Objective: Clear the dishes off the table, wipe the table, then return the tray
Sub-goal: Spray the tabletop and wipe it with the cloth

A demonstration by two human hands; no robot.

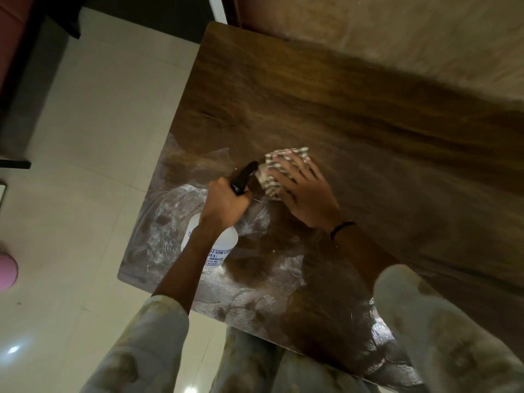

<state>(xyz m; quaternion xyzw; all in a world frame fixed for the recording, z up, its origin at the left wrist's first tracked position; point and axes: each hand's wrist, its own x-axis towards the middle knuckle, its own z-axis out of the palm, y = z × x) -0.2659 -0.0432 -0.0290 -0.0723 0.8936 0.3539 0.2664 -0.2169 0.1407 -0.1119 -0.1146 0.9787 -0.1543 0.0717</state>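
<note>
A dark wooden table (354, 109) fills the middle of the head view, with wet shiny smears over its near left part. My right hand (304, 194) lies flat with fingers spread on a folded checked cloth (279, 168) near the table's middle. My left hand (226, 204) grips the black trigger head of a white spray bottle (214, 245), whose nozzle points at the cloth. The bottle carries blue print. No dishes or tray are in view.
Pale tiled floor (93, 137) lies to the left of the table. A beige wall (397, 32) runs along the table's far side. A pink object (7, 273) sits at the left edge, and dark furniture (42, 12) stands at the top left.
</note>
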